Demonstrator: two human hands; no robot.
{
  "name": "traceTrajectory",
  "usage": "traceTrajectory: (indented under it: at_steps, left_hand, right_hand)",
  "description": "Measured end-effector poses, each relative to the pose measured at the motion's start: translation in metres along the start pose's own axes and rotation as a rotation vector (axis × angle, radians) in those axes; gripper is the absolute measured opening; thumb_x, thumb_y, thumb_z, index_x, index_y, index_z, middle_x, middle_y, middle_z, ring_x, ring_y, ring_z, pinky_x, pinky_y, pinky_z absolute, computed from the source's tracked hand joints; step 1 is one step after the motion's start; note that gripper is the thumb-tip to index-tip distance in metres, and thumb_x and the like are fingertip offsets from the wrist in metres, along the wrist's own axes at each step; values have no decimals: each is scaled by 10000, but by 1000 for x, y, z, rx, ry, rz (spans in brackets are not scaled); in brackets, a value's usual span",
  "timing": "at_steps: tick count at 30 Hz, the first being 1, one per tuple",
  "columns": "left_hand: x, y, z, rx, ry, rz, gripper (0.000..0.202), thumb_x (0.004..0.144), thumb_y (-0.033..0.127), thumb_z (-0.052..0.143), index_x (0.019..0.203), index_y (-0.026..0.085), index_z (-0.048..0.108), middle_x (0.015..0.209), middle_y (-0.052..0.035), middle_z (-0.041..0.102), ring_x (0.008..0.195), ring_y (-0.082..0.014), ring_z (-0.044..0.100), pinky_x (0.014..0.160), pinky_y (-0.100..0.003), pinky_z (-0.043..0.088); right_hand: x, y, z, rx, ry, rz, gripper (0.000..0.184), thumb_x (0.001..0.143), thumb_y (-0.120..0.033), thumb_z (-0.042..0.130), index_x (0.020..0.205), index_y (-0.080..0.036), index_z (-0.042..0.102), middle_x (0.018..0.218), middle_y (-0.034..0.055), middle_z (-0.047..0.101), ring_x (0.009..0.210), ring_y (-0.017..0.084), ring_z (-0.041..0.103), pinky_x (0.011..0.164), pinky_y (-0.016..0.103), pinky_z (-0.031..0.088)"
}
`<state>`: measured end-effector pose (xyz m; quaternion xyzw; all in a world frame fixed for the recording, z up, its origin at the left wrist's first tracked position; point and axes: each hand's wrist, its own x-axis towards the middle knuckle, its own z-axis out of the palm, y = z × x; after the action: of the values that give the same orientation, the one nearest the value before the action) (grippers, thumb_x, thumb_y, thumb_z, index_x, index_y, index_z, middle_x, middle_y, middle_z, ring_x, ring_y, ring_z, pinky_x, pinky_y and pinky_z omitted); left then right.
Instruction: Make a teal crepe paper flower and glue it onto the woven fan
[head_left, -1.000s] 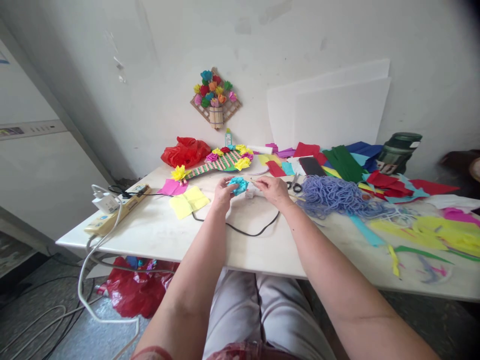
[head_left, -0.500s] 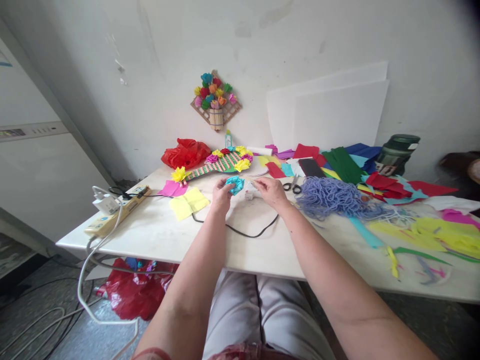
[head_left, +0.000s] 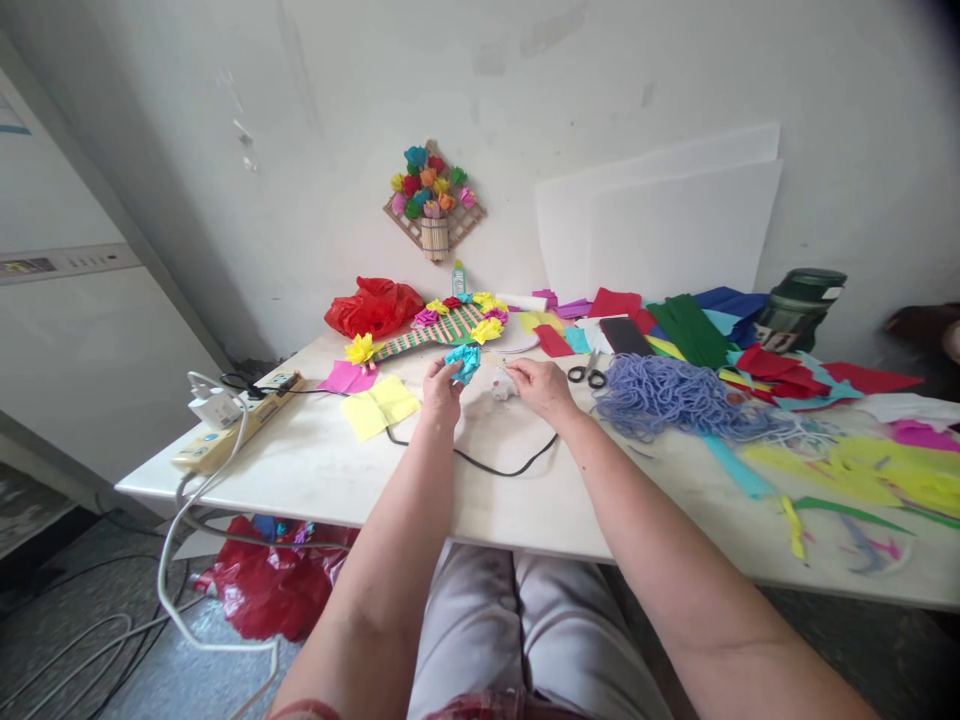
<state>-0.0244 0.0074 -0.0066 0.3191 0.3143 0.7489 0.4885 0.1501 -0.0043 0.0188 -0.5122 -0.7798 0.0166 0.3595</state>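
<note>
My left hand [head_left: 442,392] pinches a turquoise crepe-paper flower [head_left: 463,364] between thumb and fingers, above the table. To its right, my right hand [head_left: 541,385] has its thumb and fingertips pressed together; whatever they hold is too small to name. Just below those fingertips is a small whitish object [head_left: 502,384], its kind unclear. A black cord [head_left: 499,471] curves across the table beneath both forearms. Behind the hands lies a green-and-striped, lute-shaped craft piece [head_left: 435,335] edged with paper flowers. Black-handled scissors [head_left: 587,375] rest right of my right hand.
Yellow paper [head_left: 381,406] and a power strip [head_left: 236,425] lie on the left. Purple yarn [head_left: 667,395], a dark phone [head_left: 622,336], coloured paper scraps and a dark bottle [head_left: 801,310] crowd the right. A red plastic bag [head_left: 375,306] sits at the back.
The turquoise flower has tilted and shifted slightly left and up in my left hand. My right hand stays almost where it was, fingers still pinched.
</note>
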Motion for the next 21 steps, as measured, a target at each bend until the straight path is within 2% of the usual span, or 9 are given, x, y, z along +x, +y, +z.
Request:
traceTrajectory:
  at_steps: [4,8,12,21]
  left_hand:
    - [3,-2,-2,2,10,12,351,531,246,735,814,198,533,772,19,637,679,-101,607,652,-241,470]
    - [3,-2,-1,-26,9,20,340,531,226,746,795,188,536,772,13,643,660,-95,601,641,-232,470]
    - [3,-2,0,-33,43,19,339,524,206,747,791,185,538,742,21,633,643,-95,592,633,-235,473]
    - [4,-3,-2,-13,42,34,358,518,207,759,803,194,544,738,27,638,651,-99,604,632,-232,474]
  right_hand:
    - [-1,-3,1,-7,-10,-30,272,880,-332,483,951,-247,732,686,21,723,693,182,652,618,252,405]
    - [-1,-4,1,-44,3,-38,258,874,-339,498,929,-248,734,765,35,744,719,189,657,612,258,391]
    - [-2,-5,1,-87,-7,-44,259,875,-345,499,950,-261,732,812,33,750,744,190,661,621,258,397]
    - [-2,-6,0,-103,-46,-28,266,880,-349,496,969,-254,728,838,38,751,769,192,662,639,262,404]
